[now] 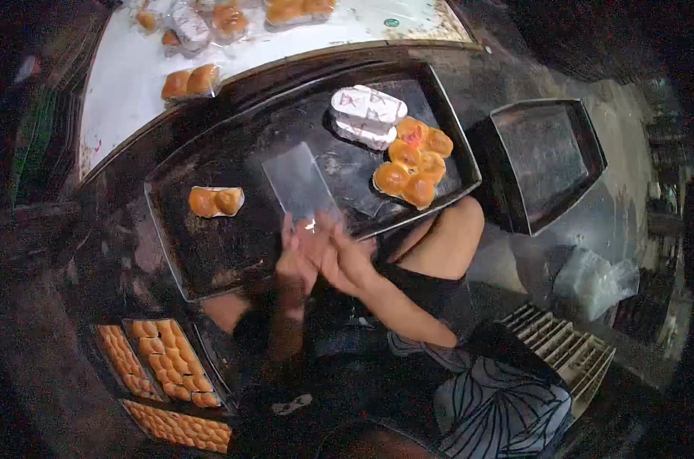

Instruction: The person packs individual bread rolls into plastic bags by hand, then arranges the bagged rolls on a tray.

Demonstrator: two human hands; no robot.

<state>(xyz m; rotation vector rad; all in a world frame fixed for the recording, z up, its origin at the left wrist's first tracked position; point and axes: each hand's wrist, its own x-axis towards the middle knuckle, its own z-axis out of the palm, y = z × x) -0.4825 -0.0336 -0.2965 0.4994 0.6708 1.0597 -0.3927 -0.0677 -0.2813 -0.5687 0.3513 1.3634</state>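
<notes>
A flat, clear plastic bag (299,177) extends over the dark baking tray (244,145), its near end between my hands. My left hand (296,260) is closed on that near end, its fingers slightly blurred. Beside it, my right hand (347,262) also has its fingers closed at the bag's edge. Left of the bag lies a joined pair of golden buns (215,202) on the tray. To the right sit a cluster of several buns (414,164) and a stack of white, dark-streaked oval pieces (368,115).
Behind the tray, a white table (125,99) holds bagged buns (192,81). An unused-looking dark tray (550,153) stands at right. Trays full of buns (171,359) lie at lower left. A plastic bundle (596,283) and a slatted crate (561,348) are at lower right.
</notes>
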